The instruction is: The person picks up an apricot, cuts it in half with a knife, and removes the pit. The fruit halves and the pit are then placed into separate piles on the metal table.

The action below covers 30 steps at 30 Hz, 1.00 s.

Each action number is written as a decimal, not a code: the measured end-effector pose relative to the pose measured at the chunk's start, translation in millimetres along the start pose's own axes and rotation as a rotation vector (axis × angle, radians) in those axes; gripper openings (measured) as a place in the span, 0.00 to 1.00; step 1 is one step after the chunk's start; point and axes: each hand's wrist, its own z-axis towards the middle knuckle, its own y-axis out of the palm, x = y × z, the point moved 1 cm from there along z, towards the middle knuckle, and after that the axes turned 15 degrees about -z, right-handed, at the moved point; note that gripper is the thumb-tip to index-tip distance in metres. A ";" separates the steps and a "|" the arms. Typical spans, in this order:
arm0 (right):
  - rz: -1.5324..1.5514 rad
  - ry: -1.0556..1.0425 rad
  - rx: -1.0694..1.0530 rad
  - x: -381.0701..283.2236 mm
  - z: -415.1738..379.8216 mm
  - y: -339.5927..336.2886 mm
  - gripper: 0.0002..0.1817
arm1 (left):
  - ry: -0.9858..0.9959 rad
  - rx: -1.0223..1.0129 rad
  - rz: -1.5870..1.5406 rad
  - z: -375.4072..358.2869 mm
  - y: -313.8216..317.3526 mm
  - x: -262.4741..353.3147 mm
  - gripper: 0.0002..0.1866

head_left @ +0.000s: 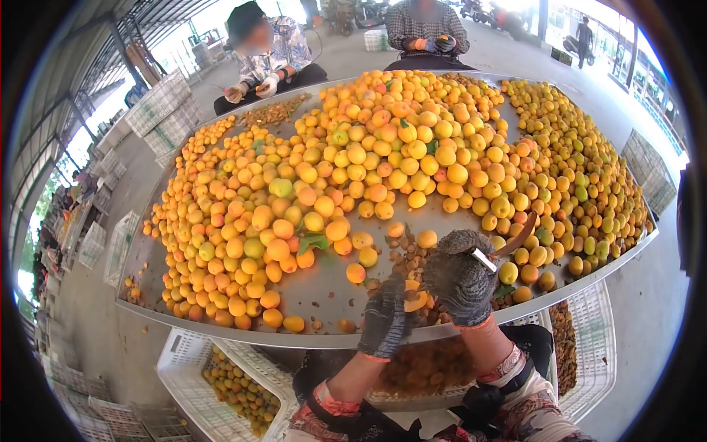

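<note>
My left hand (384, 318), in a dark grey knit glove, is at the table's front edge, its fingers closed at a cut orange apricot piece (415, 300) between my hands. My right hand (464, 276), gloved alike, is wrapped round a knife (484, 259) with a pale handle; a curved brown strip (518, 236) shows beside it, over the fruit. Apricots (294, 199), orange and yellow with some greenish, are heaped on the metal table (324, 283). Small brown pits (407, 250) lie just beyond my hands.
Two people (269, 51) (426, 37) sit across the table with gloved hands. White crates (184, 361) (593, 346) stand below the front edge, one holding apricots. Brown pieces (427, 365) fill a container beneath my hands. More crates (162, 110) are stacked at left.
</note>
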 end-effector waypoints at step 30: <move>-0.857 -0.264 -0.200 20.4 11.7 -0.5 0.11 | 0.040 -0.089 0.494 1.1 3.1 2.9 0.13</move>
